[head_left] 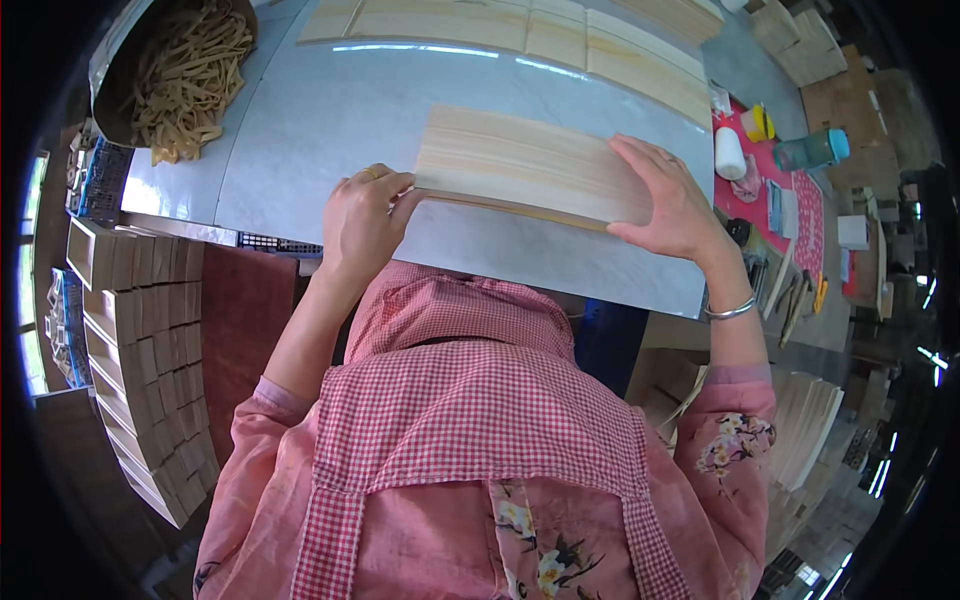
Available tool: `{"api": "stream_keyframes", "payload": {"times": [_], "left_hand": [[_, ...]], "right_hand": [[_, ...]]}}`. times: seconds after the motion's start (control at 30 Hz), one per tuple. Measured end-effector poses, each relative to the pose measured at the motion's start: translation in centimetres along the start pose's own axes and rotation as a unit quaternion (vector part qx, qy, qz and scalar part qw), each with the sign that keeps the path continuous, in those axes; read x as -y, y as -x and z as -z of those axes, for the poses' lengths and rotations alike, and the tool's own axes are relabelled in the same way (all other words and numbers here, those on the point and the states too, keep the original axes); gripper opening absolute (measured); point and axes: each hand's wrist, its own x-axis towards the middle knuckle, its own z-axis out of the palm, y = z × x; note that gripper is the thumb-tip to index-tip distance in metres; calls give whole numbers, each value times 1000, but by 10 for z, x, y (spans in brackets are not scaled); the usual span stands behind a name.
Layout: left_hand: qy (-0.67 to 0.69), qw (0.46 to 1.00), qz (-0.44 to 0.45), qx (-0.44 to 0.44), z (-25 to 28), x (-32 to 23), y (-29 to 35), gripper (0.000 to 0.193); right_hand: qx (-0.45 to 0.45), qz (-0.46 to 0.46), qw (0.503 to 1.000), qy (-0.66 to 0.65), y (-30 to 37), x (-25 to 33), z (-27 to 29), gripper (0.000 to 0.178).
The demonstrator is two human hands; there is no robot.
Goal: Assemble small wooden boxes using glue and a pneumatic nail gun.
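Soft, even daylight fills the bench, bright without harsh shadows. A pale streak of glare runs across the glossy grey tabletop [330,110] near its far edge. The middle is sharp; toward the rim straight edges bow, detail smears, and the corners fall to black. Small bright lights glint at the right edge.

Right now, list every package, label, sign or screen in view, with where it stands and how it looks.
Boxes: stacked on the left, below the table edge, small brown open-ended cartons.
White box: far right, small and cube-like.
Blue packet: on the red mat at right, flat, blue and white.
Crate: at left, blue plastic grid.
No signs or screens show.
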Motion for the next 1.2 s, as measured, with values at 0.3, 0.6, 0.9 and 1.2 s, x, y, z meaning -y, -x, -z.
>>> {"api": "stream_keyframes", "payload": {"times": [0.3,0.6,0.9,1.2], "left_hand": [[-55,997,-56,-15,4,-1,-2,9],[-28,999,-39,-16,4,1,7,8],[-37,998,-39,14,7,-1,-4,6],[-20,999,-25,12,6,-6,-6,10]], "right_hand": [[-1,64,996,66,-7,-17,-11,89],[71,20,997,16,-8,-4,-7,87],[-191,-45,980,-25,36,1,-27,53],[-222,-194,955,-31,77,9,-47,14]]}}
